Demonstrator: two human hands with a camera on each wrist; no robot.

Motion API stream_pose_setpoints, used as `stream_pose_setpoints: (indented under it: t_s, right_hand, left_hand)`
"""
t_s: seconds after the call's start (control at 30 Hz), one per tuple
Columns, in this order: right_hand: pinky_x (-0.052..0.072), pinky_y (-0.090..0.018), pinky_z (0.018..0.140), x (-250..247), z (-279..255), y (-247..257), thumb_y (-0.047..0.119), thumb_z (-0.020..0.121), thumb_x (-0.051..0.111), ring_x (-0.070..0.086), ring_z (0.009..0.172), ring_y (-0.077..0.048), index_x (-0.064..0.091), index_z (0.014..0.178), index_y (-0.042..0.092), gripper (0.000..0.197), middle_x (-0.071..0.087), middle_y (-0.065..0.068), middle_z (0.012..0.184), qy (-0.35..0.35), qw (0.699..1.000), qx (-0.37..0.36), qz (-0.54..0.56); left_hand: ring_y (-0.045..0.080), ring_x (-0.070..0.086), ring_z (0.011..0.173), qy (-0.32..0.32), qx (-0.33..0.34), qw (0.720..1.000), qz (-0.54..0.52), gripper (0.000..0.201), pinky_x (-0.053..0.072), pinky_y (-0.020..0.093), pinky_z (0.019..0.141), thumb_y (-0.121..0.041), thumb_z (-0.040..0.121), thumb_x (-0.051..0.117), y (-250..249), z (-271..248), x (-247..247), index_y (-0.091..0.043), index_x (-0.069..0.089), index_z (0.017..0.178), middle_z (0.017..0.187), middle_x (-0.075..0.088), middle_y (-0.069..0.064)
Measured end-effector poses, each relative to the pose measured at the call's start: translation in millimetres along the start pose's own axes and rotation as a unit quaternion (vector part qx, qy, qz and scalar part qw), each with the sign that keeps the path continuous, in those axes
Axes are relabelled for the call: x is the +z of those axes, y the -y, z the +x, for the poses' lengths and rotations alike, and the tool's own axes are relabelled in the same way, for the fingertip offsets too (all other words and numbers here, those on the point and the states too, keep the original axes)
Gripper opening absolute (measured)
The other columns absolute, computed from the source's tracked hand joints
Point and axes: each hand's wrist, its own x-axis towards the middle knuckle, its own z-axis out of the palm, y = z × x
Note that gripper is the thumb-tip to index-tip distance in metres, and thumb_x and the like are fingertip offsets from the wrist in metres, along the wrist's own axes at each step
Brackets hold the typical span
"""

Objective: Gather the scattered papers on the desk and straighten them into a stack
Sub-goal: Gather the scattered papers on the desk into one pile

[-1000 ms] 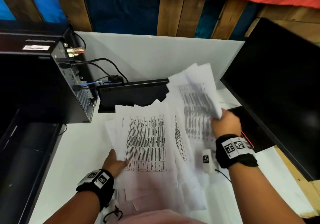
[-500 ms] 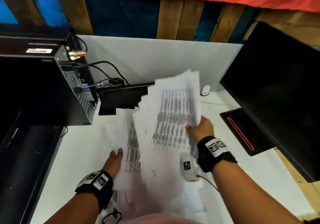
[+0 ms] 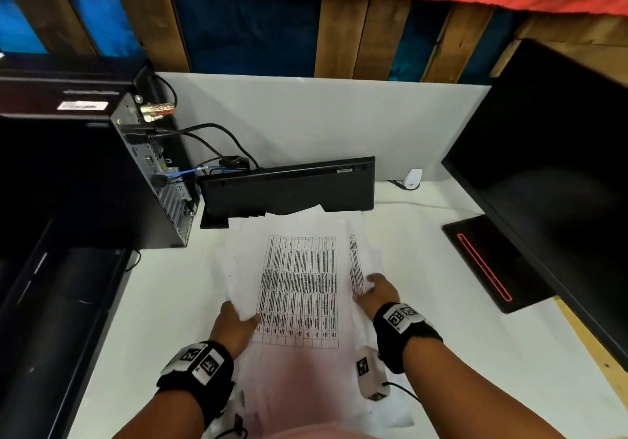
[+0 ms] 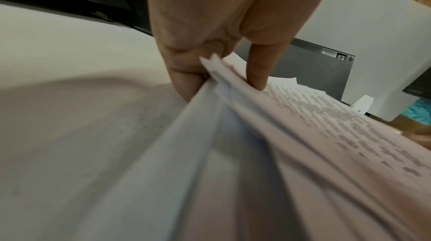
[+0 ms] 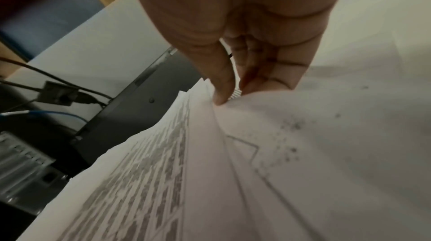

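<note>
A loose pile of white papers (image 3: pixel 299 268) printed with black tables lies on the white desk (image 3: pixel 159 302), its edges uneven and fanned. My left hand (image 3: pixel 238 319) grips the pile's left edge; in the left wrist view its thumb lies on top of the papers (image 4: pixel 303 125) and the fingers (image 4: pixel 184 79) curl beneath. My right hand (image 3: pixel 377 289) pinches the pile's right edge; the right wrist view shows thumb and fingers (image 5: pixel 221 86) closed on the sheets (image 5: pixel 163 171).
A black keyboard (image 3: pixel 289 187) stands on edge just behind the papers. A black computer case (image 3: pixel 95 166) with cables is at the left, a dark monitor (image 3: pixel 550 173) and its base (image 3: pixel 492 262) at the right. A small white device (image 3: pixel 412 178) sits at the back.
My right hand swung its raised bundle of papers leftward and down onto the sheets under my left hand. Both hands now hold the joined pile by its sides.
</note>
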Motion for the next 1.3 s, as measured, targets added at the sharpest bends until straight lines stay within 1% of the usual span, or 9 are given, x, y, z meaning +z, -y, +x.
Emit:
stream_pose_setpoints:
  t_s: [0.1,0.2,0.3,0.37,0.47,0.57,0.77,1.03,1.3]
  right_hand:
    - [0.037,-0.017,0.077,8,-11,1,0.016,0.088,0.062,0.058,0.097,-0.021,0.057,0.12,0.008,0.033,0.059,-0.006,0.102,0.016,0.999,-0.032,-0.002]
    - [0.038,-0.017,0.088,28,-24,4,0.006,0.095,0.039,0.057,0.108,-0.02,0.056,0.127,0.007,0.036,0.061,-0.01,0.122,0.037,0.992,-0.107,-0.059]
    - [0.043,-0.021,0.077,30,-23,3,0.006,0.089,0.041,0.062,0.101,-0.026,0.064,0.097,0.008,0.025,0.064,-0.012,0.103,0.043,0.982,-0.133,-0.124]
    - [0.046,-0.028,0.085,16,-17,2,0.017,0.087,0.052,0.058,0.108,-0.03,0.062,0.11,0.014,0.025,0.059,-0.012,0.113,-0.048,0.986,-0.101,-0.125]
    - [0.042,-0.041,0.096,-9,-5,-7,0.05,0.079,0.066,0.043,0.123,-0.03,0.038,0.135,0.014,0.072,0.044,-0.01,0.132,-0.136,0.976,0.04,-0.163]
    - [0.04,-0.043,0.102,-19,8,-15,0.058,0.071,0.07,0.042,0.127,-0.034,0.029,0.137,0.005,0.094,0.043,-0.015,0.137,-0.084,0.983,0.094,-0.13]
    - [0.04,-0.032,0.106,-23,16,-12,0.035,0.08,0.071,0.05,0.125,-0.029,0.043,0.138,0.008,0.07,0.049,-0.013,0.14,0.02,0.997,0.074,-0.031]
    - [0.049,-0.03,0.076,-72,-26,30,0.01,0.089,0.05,0.064,0.092,-0.033,0.056,0.115,0.018,0.029,0.068,-0.015,0.104,-0.208,0.974,-0.055,-0.071]
    - [0.05,-0.034,0.079,-153,-88,95,0.003,0.082,0.047,0.064,0.091,-0.031,0.065,0.108,0.019,0.035,0.069,-0.008,0.101,-0.484,0.834,-0.263,0.034]
  left_hand:
    - [0.03,0.056,0.111,-0.003,0.014,0.999,-0.047,0.047,0.042,0.033,0.093,-0.016,0.084,0.071,-2,-5,5,0.0,0.04,0.115,0.115,0.057,0.017]
    - [0.024,0.053,0.107,0.0,0.018,0.997,-0.078,0.055,0.041,0.032,0.096,-0.01,0.085,0.069,-6,-6,6,0.004,0.035,0.125,0.118,0.054,0.016]
    - [0.029,0.054,0.116,-0.019,0.008,0.998,-0.066,0.063,0.039,0.034,0.101,-0.001,0.083,0.068,-2,-3,1,0.006,0.03,0.133,0.128,0.052,0.021]
    - [0.033,0.053,0.12,-0.024,0.002,0.999,-0.045,0.066,0.038,0.035,0.102,0.001,0.081,0.069,5,2,-2,0.006,0.029,0.134,0.129,0.053,0.022]
    - [0.032,0.052,0.118,-0.011,0.002,1.0,-0.028,0.068,0.038,0.037,0.103,0.001,0.081,0.069,9,2,-4,0.005,0.027,0.135,0.128,0.051,0.019]
    - [0.029,0.047,0.121,0.003,-0.006,1.0,-0.029,0.076,0.035,0.036,0.106,0.002,0.083,0.066,11,5,-3,0.004,0.018,0.142,0.13,0.046,0.016]
    - [0.022,0.045,0.11,0.008,-0.009,1.0,-0.025,0.075,0.035,0.036,0.105,0.004,0.084,0.065,12,6,-4,0.003,0.018,0.142,0.129,0.047,0.013]
    - [0.022,0.047,0.093,0.003,-0.014,1.0,0.013,0.058,0.037,0.027,0.081,0.002,0.083,0.061,5,3,-3,0.004,0.027,0.13,0.098,0.047,0.007]
    - [0.025,0.051,0.094,0.015,-0.015,1.0,0.011,0.073,0.041,0.031,0.083,0.002,0.082,0.063,10,9,-4,0.004,0.018,0.14,0.104,0.052,0.012]
